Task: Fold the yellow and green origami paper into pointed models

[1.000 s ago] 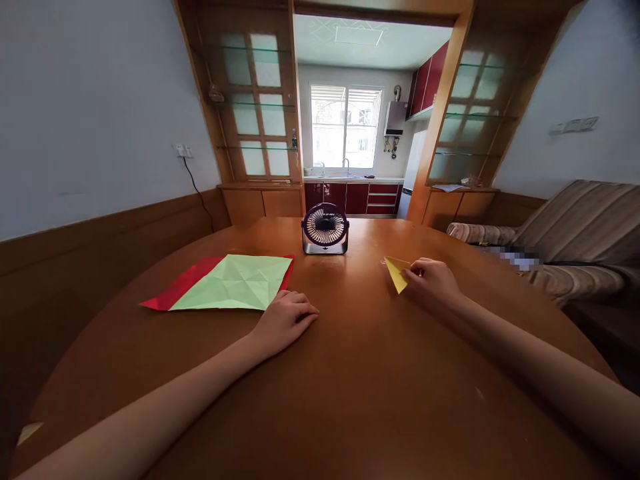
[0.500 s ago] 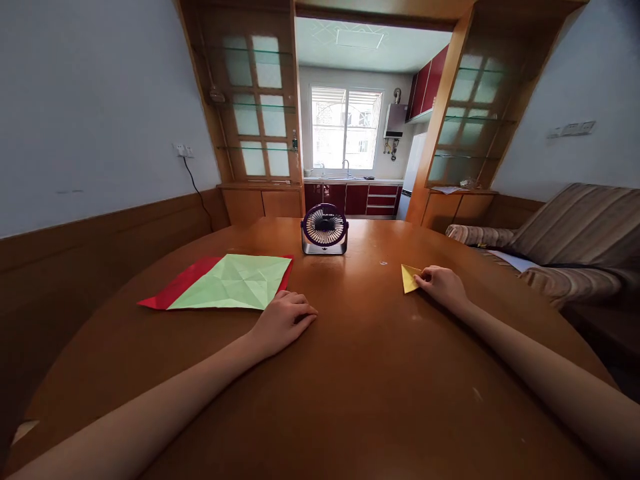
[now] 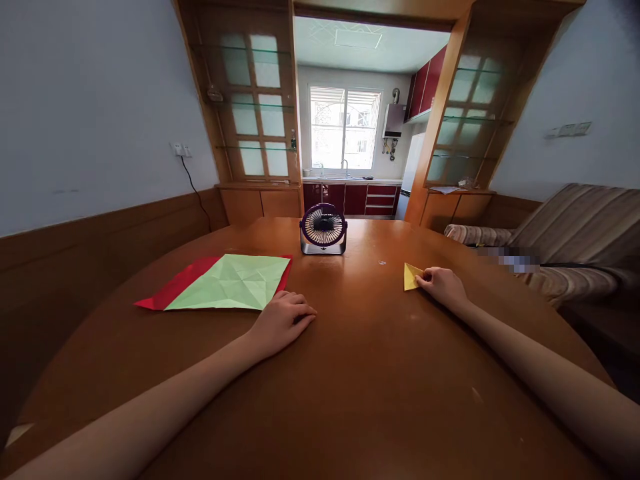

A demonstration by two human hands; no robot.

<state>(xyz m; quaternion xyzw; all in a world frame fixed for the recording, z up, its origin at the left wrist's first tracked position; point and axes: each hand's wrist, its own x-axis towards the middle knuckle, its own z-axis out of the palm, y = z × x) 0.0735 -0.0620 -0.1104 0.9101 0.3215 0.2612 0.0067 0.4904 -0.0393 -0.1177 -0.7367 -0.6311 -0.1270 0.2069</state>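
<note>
The left hand (image 3: 281,322) rests palm down on the wooden table (image 3: 350,387), fingers loosely curled, holding nothing, just beside the near edge of the green paper sheet (image 3: 231,283). This creased sheet lies flat over a red sheet (image 3: 173,288). The right hand (image 3: 443,285) lies farther out, fingertips together on the edge of the folded yellow paper (image 3: 411,276), a small flat triangle on the table. Beyond stands a small desk fan (image 3: 323,229).

Paper sheets (image 3: 220,283) left on table (image 3: 350,373), fan (image 3: 323,229) behind centre, folded paper (image 3: 411,277) right.
</note>
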